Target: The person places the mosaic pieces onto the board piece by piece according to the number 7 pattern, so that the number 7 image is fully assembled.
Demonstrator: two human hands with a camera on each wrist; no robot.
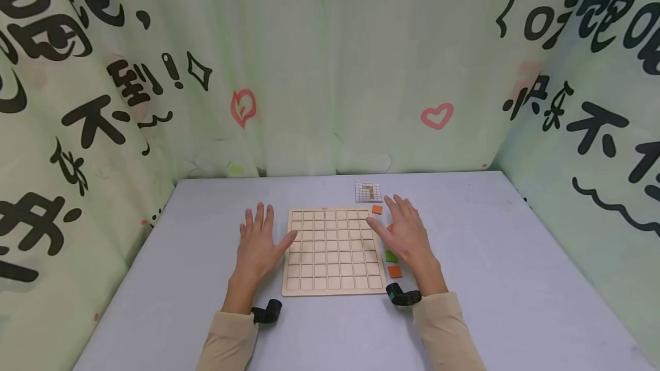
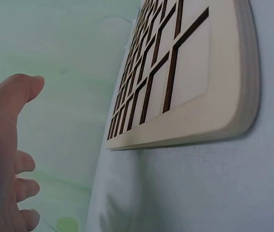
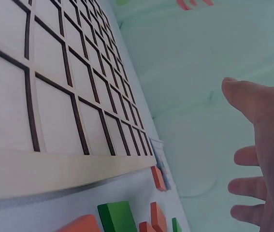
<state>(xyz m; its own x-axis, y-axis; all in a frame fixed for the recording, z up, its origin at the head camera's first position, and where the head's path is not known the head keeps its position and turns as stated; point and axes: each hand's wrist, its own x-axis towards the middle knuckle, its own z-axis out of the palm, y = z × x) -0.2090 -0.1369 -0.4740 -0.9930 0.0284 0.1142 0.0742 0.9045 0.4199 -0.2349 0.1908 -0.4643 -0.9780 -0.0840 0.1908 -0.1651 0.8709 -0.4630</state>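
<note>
Your left hand [image 1: 258, 248] and right hand [image 1: 407, 231] hover at the left and right edges of the pale wooden square grid board [image 1: 332, 252], fingers extended, thumbs spread away, pinching nothing; the flat orange and green square blocks [image 1: 395, 272] line its right side, presumably for easy reach; the small printed grid card [image 1: 368, 192] sits past its far right corner, likely for easy viewing. The board lies flat; dark lines divide its smooth cells.

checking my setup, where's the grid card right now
In the head view, the grid card lies past the far edge of the board, near its right corner, just beyond an orange tile.
</note>
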